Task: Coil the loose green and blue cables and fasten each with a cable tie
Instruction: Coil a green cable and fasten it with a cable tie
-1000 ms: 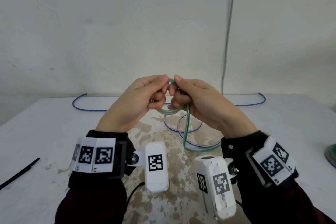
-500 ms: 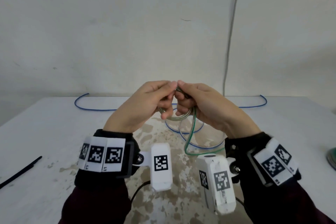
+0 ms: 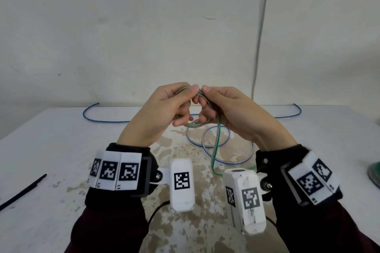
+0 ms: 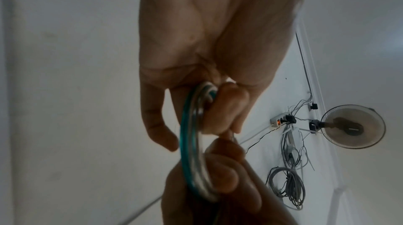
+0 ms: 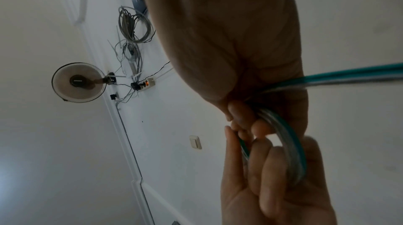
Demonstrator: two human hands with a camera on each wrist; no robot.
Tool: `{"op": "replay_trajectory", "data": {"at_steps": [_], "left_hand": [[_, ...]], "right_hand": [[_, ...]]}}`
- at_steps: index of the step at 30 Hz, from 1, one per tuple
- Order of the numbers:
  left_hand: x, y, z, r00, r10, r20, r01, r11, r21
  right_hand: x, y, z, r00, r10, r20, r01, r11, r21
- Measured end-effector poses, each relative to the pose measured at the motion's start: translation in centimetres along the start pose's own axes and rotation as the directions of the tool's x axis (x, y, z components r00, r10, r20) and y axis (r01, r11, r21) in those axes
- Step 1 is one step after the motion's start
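Both hands are raised above the table's middle, thumbs touching, holding a small coil of the green cable (image 3: 194,125) between them. My left hand (image 3: 174,104) grips the coil's left side (image 4: 191,142); my right hand (image 3: 218,107) grips its right side (image 5: 292,153). A loose green tail (image 3: 217,146) hangs from the right hand down to the table. The blue cable (image 3: 216,146) lies in loose loops on the table under the hands, its ends reaching far left (image 3: 92,116) and far right (image 3: 294,112). A black cable tie (image 3: 22,192) lies at the left.
The white table (image 3: 61,150) has worn brown patches in its middle. A green object (image 3: 374,172) shows at the right edge. A grey cord (image 3: 261,37) runs down the wall behind. The wrist views show a wall with a fan, power strip and bundled wires.
Both hands have risen with the green coil and stayed together. The loose green tail on the table has grown shorter.
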State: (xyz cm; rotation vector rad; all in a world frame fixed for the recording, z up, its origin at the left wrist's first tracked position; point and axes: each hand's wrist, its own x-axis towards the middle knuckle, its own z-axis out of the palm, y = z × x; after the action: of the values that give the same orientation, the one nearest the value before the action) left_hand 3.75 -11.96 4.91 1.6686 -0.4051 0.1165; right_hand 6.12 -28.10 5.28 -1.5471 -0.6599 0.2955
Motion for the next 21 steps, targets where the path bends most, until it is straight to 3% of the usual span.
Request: {"op": "replay_trajectory", "data": {"at_steps": [5,12,16,21], "left_hand": [[-0.1,0.2,0.0,0.998,-0.025,-0.050,0.030,0.995,0.093],[-0.5,0.3,0.6,0.997,-0.078,-0.012,0.079,0.978,0.195],[-0.4,0.4,0.2,0.999,-0.035,-0.034,0.042,0.975,0.218],[-0.2,0.0,-0.3,0.981,0.071,-0.181,-0.047,0.990,0.134]], "right_hand": [[-0.5,-0.3,-0.7,0.997,-0.040,-0.070,0.023,0.971,-0.239],[-0.7,-1.1,-1.9,0.975,-0.105,-0.198,0.022,0.925,-0.380],[-1.2,-1.4,-2.2,0.971,-0.131,-0.202,0.041,0.917,-0.396],[-0.9,-1.0,-0.9,0.992,-0.034,-0.122,-0.002,0.958,-0.286]]}}
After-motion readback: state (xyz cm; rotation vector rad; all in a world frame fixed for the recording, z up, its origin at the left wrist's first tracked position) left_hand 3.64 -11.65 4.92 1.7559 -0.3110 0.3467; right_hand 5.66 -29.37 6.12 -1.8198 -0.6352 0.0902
